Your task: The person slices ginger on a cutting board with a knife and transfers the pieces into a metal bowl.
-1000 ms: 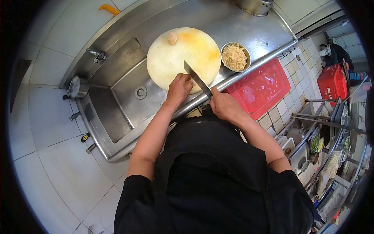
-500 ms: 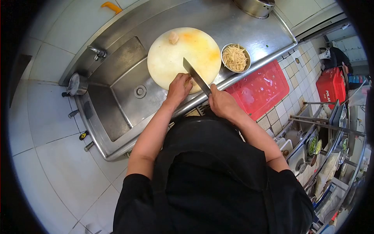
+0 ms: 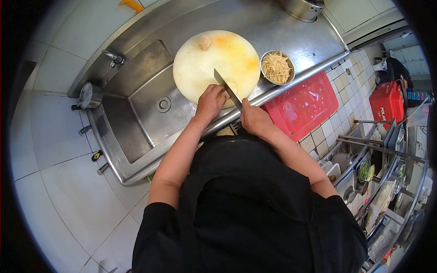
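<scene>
My right hand (image 3: 256, 118) grips the handle of a broad-bladed kitchen knife (image 3: 226, 87), its blade angled up and left over a round white cutting board (image 3: 193, 63). On the left side of the blade, the curled fingers of my left hand (image 3: 209, 104) hold a pale piece of food (image 3: 224, 96) on the board, mostly covered by the fingers. A thin pale slice (image 3: 233, 85) shows just right of the blade. Toward the board's far edge lies a pale pinkish lump (image 3: 204, 42). Pale thin strips (image 3: 276, 67) fill a round metal bowl (image 3: 291, 78) beside the board.
The board rests on a steel counter (image 3: 227, 16) and overhangs a sink (image 3: 136, 120) with a tap (image 3: 114, 58). A metal pot (image 3: 300, 9) stands at the back. Below the counter's edge is a red lid (image 3: 302, 107); shelves with trays (image 3: 364, 170) are at right.
A pale slice now shows on the right side of the blade. My right hand and the knife have shifted slightly left; my left hand stays nearly in place.
</scene>
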A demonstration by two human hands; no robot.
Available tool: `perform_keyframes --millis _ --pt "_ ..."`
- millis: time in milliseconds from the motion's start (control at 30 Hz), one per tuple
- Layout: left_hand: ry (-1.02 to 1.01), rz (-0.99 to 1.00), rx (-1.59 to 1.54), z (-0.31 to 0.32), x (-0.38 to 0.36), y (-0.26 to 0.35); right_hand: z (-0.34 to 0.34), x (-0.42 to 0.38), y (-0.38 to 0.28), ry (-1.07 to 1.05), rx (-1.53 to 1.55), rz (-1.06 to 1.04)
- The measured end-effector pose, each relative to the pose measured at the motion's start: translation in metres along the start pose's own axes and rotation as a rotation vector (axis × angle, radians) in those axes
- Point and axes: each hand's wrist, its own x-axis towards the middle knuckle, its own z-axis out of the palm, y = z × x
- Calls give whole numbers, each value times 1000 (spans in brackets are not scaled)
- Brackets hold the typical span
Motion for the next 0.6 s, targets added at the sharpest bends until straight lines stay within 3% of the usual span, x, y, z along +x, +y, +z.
perform_keyframes --millis 600 --pt "-3 14 73 -2 2 0 -46 -30 -24 -30 0 32"
